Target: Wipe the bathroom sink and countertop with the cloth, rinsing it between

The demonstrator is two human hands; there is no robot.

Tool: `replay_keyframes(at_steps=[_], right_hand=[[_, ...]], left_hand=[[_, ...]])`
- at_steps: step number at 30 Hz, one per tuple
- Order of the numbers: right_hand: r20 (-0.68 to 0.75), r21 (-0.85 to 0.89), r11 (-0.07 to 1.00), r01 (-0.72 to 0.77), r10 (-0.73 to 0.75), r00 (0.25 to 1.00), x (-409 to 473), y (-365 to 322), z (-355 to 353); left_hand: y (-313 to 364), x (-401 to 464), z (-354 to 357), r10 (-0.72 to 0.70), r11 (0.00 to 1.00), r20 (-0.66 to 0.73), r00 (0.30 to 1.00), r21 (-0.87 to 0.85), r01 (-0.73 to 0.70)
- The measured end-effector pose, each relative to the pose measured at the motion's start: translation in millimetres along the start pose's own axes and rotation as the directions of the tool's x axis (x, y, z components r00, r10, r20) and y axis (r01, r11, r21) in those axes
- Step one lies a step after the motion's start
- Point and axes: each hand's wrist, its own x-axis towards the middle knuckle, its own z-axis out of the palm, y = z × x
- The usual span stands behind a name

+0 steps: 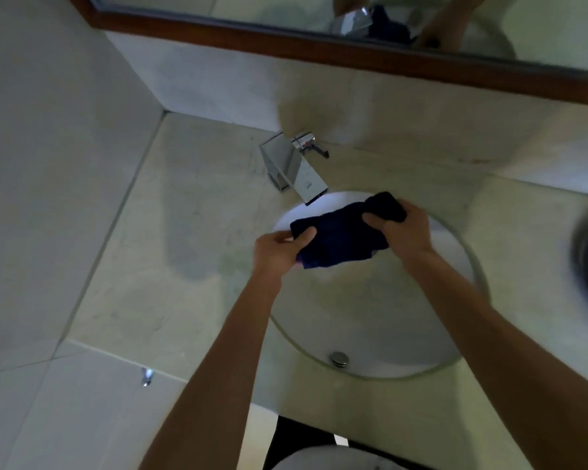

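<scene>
Both fists clamp the dark navy cloth point(345, 232), left hand point(279, 254) and right hand point(403, 232) wringing it over the round white sink point(455, 361) below the chrome faucet point(296, 167), so I judge rinsing midway, with a damp patch on the left beige stone countertop point(170, 239).

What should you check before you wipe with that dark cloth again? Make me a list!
1. Both hands hold the cloth: ok. The left hand grips one end and the right hand grips the other.
2. Cloth is over the sink, so drips fall inside: ok.
3. Water is running from the tap for rinsing: not ok, no stream shows.
4. Cloth is wrung out: cannot tell.
5. Drain is open so water leaves: cannot tell.
6. Countertop left of the sink is free of things in the way: ok, only a darker patch shows.
</scene>
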Motion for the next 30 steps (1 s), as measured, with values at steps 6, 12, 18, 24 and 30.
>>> replay_keyframes(at_steps=[6,12,18,24,30], right_hand=[[-0.069,0.526,0.845,-0.096,0.155,0.985,-74.1,31.4,-73.2],[-0.152,0.710,0.700,-0.077,0.259,0.954,-119.3,64.8,-166.7],[-0.218,0.740,0.673,-0.018,0.265,0.939,-123.3,111.6,-298.5],[-0.305,0.658,0.749,-0.083,0.365,0.880,-84.5,163.4,-422.0],[-0.261,0.533,0.826,-0.183,0.366,0.893,-37.0,202.7,-463.7]], left_hand=[[18.8,-49.2,24.2,-0.076,0.977,0.406,0.911,-0.151,0.149],[40.9,-104.2,112.0,-0.085,0.983,0.527,0.845,-0.096,0.159],[58.6,-156.4,241.8,-0.086,0.990,0.593,0.801,-0.036,0.133],[78.4,-199.3,380.5,-0.100,0.994,0.531,0.841,0.083,0.066],[90.8,-208.7,446.2,-0.119,0.970,0.448,0.886,0.242,0.008]])
